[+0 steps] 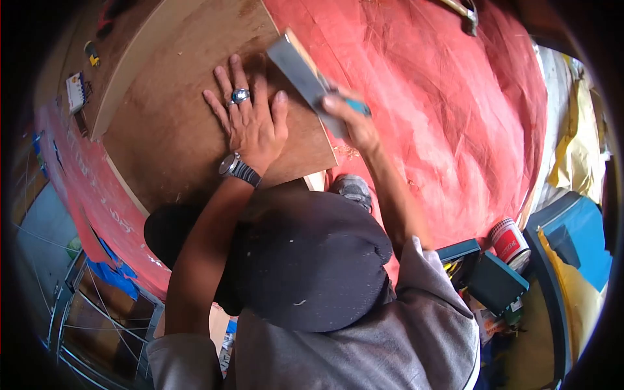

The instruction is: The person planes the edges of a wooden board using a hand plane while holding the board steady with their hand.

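Observation:
My left hand (250,120) lies flat with spread fingers on a large brown wooden board (169,110); it wears a ring and a wristwatch (229,164). My right hand (354,120) is wrapped round a long block-shaped tool (302,75) with a flat grey face and a bit of teal near the hand. The tool is tilted along the board's right edge, its far end overlapping that edge. Whether it touches the edge cannot be made out. Part of my right fingers is hidden behind the tool.
Red sheeting (442,117) covers the floor, with a hammer (471,16) at the top. At lower right are a can (510,244) and an open toolbox (497,283). A small box (76,93) lies at left, above a wire-spoked wheel (97,325). A shoe (353,190) shows near the board.

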